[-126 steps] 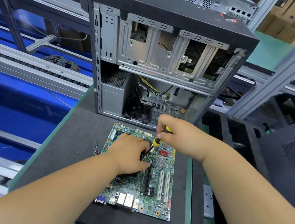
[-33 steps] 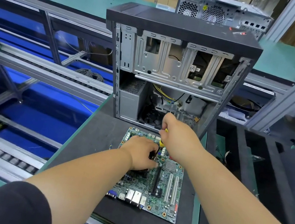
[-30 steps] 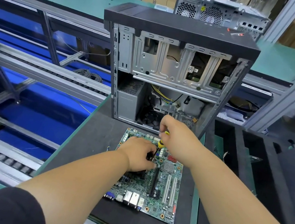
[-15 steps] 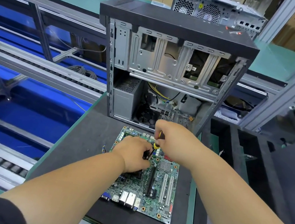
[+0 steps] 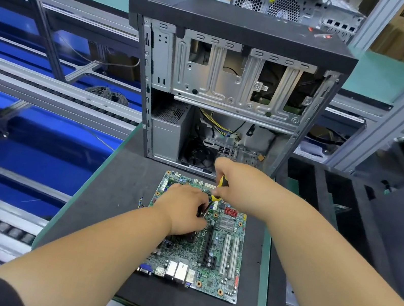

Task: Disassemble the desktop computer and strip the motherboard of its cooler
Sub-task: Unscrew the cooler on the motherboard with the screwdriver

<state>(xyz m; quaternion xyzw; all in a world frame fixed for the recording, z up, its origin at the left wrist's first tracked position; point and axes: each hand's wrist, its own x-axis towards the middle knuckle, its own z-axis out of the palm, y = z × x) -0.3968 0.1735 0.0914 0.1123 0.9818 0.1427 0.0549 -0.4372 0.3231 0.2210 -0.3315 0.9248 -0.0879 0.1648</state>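
**Cooler screws under the driver, board loose on the mat**

The stripped computer case [image 5: 230,90] stands upright at the far end of the tabletop [image 5: 115,183], its side open toward the camera and cables and a fan visible low inside. A second case [image 5: 295,6] sits behind it.

Just in front of the open case, the motherboard [image 5: 220,257] lies flat on the dark mat, port block at the near edge. Nothing visibly clamps it down.

The left hand [image 5: 183,212] rests over the middle-left of the board, fingers curled down onto what I take to be the cooler [image 5: 188,237], most of which it hides. Whether it grips the cooler or only steadies it, I cannot tell.

The right hand [image 5: 240,186] is wrapped around the yellow-and-black screwdriver [image 5: 219,187], which tilts down toward the left fingers; the tip is lost between the hands.

Judged from this, a cooler fastener is being worked, and the cooler is still on the board.

Risks from here:
- The tilted driver could cam out of the screw head and skid across the board, gouging traces or the small parts near the red connectors [image 5: 231,212].
- The tip is close to the left fingers, so a slip could jab them.
- Because the board is unclamped, hard downward pressure could flex or shift it.
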